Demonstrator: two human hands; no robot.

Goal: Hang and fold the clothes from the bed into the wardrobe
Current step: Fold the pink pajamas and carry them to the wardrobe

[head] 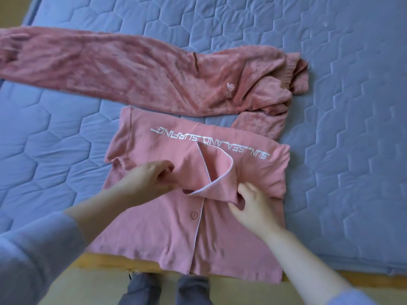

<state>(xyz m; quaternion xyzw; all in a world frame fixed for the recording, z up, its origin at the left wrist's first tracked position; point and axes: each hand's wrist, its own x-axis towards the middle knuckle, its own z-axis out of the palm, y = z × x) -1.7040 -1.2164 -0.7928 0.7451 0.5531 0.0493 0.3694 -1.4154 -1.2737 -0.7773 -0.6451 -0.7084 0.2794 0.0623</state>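
- Blue quilted bed (330, 106) holds a pink shirt (158, 227) at its near edge, placket running away from the person, hem overhanging.
- Left hand (149, 179) pinches cloth beside the collar (220, 172); right hand (255, 208) seems curled on the collar's other flap.
- Fleecy pink trousers (132, 69) lie crosswise just beyond.

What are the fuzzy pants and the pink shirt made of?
The fuzzy pants look like plush fleece or velour: shaggy nap, patchy sheen. The pink shirt looks like smooth matte knit, probably cotton, with white piping and a plastic-looking button.
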